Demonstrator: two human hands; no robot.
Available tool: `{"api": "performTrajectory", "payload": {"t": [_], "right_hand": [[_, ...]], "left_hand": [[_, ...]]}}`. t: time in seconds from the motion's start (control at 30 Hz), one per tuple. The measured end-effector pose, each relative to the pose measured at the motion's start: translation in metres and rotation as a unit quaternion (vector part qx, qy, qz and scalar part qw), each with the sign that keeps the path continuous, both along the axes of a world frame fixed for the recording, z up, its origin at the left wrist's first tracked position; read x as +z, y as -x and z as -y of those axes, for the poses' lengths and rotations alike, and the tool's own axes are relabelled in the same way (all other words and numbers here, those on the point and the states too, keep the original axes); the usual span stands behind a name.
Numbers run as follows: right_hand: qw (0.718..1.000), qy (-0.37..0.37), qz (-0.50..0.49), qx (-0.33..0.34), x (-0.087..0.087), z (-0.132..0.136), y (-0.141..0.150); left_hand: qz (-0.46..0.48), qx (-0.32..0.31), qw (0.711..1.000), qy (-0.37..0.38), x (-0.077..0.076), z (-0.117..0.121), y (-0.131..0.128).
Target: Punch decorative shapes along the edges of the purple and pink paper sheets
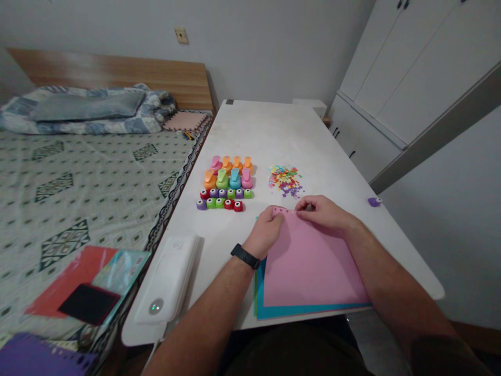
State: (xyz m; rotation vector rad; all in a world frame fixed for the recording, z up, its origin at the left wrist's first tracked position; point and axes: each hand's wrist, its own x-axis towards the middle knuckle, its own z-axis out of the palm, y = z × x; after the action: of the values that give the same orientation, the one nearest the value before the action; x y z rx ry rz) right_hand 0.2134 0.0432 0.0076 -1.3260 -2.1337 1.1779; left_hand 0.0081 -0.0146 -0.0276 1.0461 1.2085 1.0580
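Note:
A pink sheet of paper (309, 266) lies on top of a blue sheet (261, 309), with other coloured edges showing under that. Small holes run along the far edge of the pink sheet. My left hand (267, 232) grips its far left corner, thumb on top. Farther right on the same edge, my right hand (323, 213) pinches the paper between curled fingers and thumb. Just beyond the hands is a pile of colourful paper cutouts (285, 180). One purple craft punch (374, 201) sits by itself near the table's right edge.
Rows of larger craft punches (222, 179) and small craft punches (220, 202) stand left of the cutouts on the white table (258, 125). A white power bank-like box (168, 279) with a cable occupies the front left. On the bed are a phone (89, 304) and coloured paper packs (74, 277).

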Motion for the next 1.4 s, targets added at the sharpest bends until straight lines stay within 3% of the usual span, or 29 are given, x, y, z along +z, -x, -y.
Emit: {"api": "performTrajectory", "payload": {"t": [0.4,1.4], "right_hand": [[0.999,0.003,-0.031,-0.017,0.001,0.008,0.002],[0.999,-0.019,-0.048,-0.017,-0.004,0.004,-0.001]], "left_hand": [[0.095,-0.034,0.994,0.048,0.023,0.001,0.0],[0.101,-0.052,0.993,0.045,0.023,0.001,-0.002]]}}
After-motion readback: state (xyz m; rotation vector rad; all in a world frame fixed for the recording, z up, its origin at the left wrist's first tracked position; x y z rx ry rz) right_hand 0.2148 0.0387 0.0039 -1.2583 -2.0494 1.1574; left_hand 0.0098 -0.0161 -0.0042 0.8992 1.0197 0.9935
